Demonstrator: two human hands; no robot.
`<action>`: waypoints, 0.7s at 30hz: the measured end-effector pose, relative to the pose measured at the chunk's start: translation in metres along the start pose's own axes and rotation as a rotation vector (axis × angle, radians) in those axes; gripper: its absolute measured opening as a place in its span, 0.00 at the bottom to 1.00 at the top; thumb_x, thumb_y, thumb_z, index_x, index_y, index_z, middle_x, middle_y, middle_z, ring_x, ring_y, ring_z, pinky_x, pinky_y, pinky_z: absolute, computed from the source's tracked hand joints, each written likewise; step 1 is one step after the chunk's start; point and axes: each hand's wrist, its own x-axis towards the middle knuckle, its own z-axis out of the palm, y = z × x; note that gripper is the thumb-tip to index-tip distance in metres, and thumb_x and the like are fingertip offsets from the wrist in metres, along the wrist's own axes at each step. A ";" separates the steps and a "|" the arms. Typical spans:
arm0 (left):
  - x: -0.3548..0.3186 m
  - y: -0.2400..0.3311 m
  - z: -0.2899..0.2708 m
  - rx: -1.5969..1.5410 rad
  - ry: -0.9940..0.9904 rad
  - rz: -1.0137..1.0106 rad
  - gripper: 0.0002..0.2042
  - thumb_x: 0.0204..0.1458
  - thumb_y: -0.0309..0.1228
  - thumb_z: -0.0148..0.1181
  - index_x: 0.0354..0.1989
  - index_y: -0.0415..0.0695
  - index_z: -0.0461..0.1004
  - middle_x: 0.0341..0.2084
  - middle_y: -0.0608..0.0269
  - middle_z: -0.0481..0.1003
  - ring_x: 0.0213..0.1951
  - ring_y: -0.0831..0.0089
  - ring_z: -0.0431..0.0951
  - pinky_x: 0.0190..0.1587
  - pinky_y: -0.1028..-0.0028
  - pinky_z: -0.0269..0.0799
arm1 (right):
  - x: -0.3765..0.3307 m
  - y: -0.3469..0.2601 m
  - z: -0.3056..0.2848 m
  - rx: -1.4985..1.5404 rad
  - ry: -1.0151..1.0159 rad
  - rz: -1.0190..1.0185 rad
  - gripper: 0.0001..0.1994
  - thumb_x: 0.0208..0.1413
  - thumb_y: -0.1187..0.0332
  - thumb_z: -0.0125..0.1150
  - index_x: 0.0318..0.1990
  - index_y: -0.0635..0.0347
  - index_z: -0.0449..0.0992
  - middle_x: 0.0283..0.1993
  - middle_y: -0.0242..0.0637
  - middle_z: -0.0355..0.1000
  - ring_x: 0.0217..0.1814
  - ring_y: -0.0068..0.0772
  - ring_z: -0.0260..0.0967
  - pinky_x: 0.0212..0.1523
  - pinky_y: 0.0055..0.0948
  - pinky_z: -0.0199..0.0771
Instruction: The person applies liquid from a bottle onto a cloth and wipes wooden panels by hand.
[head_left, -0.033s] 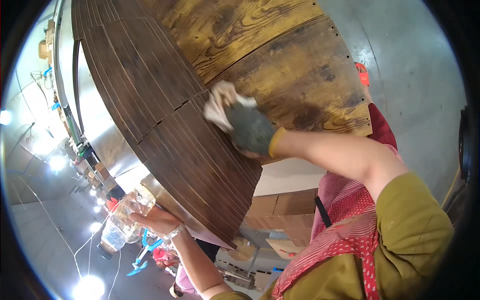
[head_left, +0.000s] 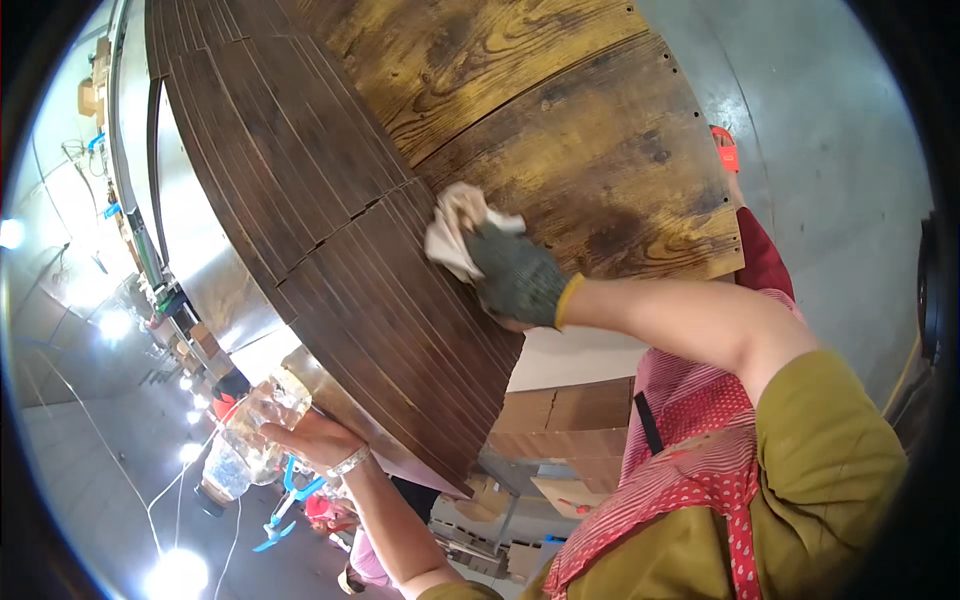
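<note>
My right hand (head_left: 520, 275), in a dark green knitted glove with a yellow cuff, is closed on a crumpled white rag (head_left: 452, 245). The rag lies against the stacked brown edges of wooden boards (head_left: 400, 310), close to where they meet the top board (head_left: 600, 150). That top face has a yellow-brown wood grain, dark patches and small holes along its right edge. At the lower left, my bare left hand (head_left: 318, 443), with a bracelet at the wrist, grips a clear plastic bottle (head_left: 235, 465) with a dark end. Its fingers are partly hidden behind the bottle.
A shiny metal surface (head_left: 215, 270) runs along the left side of the stack. Brown cartons (head_left: 565, 410) stand beneath the boards. Grey floor (head_left: 820, 150) spreads to the right. A blue-handled tool (head_left: 285, 505) and another person in pink (head_left: 370, 560) show at the bottom.
My right hand has shifted slightly right and down with the rag, along the board edges. My left hand and the bottle stay in place.
</note>
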 end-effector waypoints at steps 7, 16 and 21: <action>-0.001 0.003 -0.003 0.026 -0.016 -0.044 0.29 0.52 0.54 0.43 0.56 0.45 0.54 0.52 0.56 0.61 0.54 0.63 0.61 0.56 0.65 0.56 | 0.072 -0.039 -0.088 -0.409 -0.216 -0.254 0.16 0.42 0.71 0.54 0.39 0.71 0.72 0.51 0.64 0.56 0.56 0.56 0.54 0.51 0.34 0.62; -0.006 0.008 0.000 0.061 0.001 -0.032 0.29 0.54 0.53 0.40 0.57 0.45 0.53 0.54 0.57 0.60 0.54 0.63 0.61 0.56 0.65 0.57 | -0.169 0.005 0.028 0.072 0.025 -0.197 0.32 0.40 0.70 0.54 0.56 0.65 0.54 0.47 0.54 0.63 0.45 0.49 0.65 0.43 0.36 0.68; -0.008 0.007 -0.002 0.067 0.007 0.010 0.29 0.54 0.52 0.40 0.59 0.46 0.50 0.55 0.57 0.58 0.56 0.64 0.59 0.59 0.66 0.53 | -0.062 -0.062 -0.084 0.210 0.083 -0.147 0.17 0.44 0.67 0.55 0.43 0.63 0.68 0.39 0.48 0.68 0.42 0.44 0.66 0.43 0.38 0.66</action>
